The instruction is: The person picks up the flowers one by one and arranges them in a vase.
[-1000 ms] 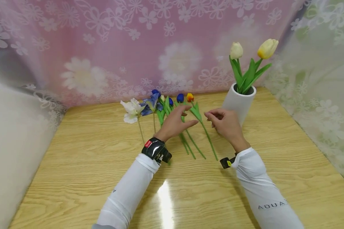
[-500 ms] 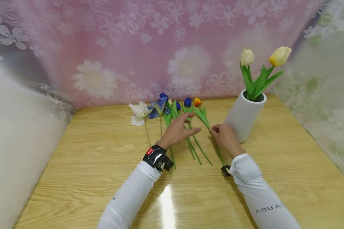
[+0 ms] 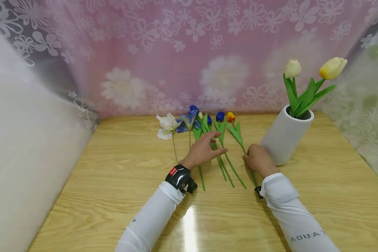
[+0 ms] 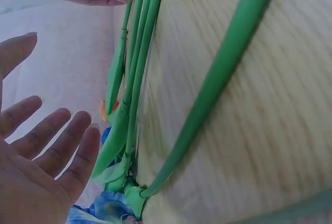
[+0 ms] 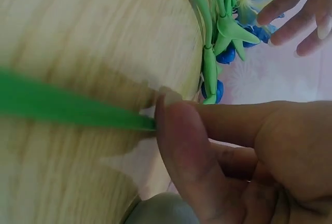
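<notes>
Bare hands are at work here: the right hand pinches the thin stem of an orange tulip between thumb and finger, a little below its leaves. That tulip lies on the bench, bloom toward the far edge, stem trailing toward the near edge, the rightmost of the flowers laid out there. The left hand is wide, fingers spread and holding nothing, above the stems of the next bunch, where a blue tulip shows. Farther toward the left edge lie a blue flower and a white flower.

What worries me most is the white vase toward the far right corner, cream tulips standing tall in it. Those right knuckles are just beside it; from where I stand, I can't tell whether they touch. An outward swing of that wrist might bump it, and the tall blooms could make it easier to tip. The fingertip pinch could also let the stem roll, so the bloom might swing round. A drag leftward could snag the leaves on the blue tulip's, and a careless dip of those spread fingers might scatter the bunch.
</notes>
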Demonstrator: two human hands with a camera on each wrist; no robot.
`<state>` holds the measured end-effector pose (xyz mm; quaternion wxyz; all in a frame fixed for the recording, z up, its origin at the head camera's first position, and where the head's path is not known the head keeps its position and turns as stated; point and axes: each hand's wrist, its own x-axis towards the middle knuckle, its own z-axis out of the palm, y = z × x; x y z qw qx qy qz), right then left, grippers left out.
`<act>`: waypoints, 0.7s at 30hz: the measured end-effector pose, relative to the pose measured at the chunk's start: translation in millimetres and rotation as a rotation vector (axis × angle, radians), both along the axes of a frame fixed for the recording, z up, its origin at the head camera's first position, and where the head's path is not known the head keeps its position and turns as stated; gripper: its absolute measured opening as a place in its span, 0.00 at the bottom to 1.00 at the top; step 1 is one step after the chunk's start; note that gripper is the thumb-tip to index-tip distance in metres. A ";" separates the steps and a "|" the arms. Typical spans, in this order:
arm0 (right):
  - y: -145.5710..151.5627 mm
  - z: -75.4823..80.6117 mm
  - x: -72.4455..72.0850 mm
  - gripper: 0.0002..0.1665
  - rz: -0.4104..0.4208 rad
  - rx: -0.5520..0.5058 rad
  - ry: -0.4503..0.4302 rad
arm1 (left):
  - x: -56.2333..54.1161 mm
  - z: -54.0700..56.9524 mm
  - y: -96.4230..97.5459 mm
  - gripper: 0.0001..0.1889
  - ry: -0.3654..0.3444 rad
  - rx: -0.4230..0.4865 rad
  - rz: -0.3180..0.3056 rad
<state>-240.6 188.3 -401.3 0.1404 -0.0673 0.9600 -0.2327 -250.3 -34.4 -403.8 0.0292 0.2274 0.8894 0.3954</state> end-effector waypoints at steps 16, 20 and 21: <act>-7.4 8.8 -7.5 0.20 -0.014 0.104 -0.063 | 3.6 -5.2 -2.5 0.34 -0.014 0.002 0.013; -8.0 8.8 -7.7 0.21 -0.013 0.163 -0.051 | 4.3 -6.3 -2.9 0.37 -0.024 0.001 0.014; -8.1 8.5 -8.1 0.21 -0.012 0.162 -0.047 | 4.4 -5.8 -3.2 0.37 -0.026 -0.003 0.016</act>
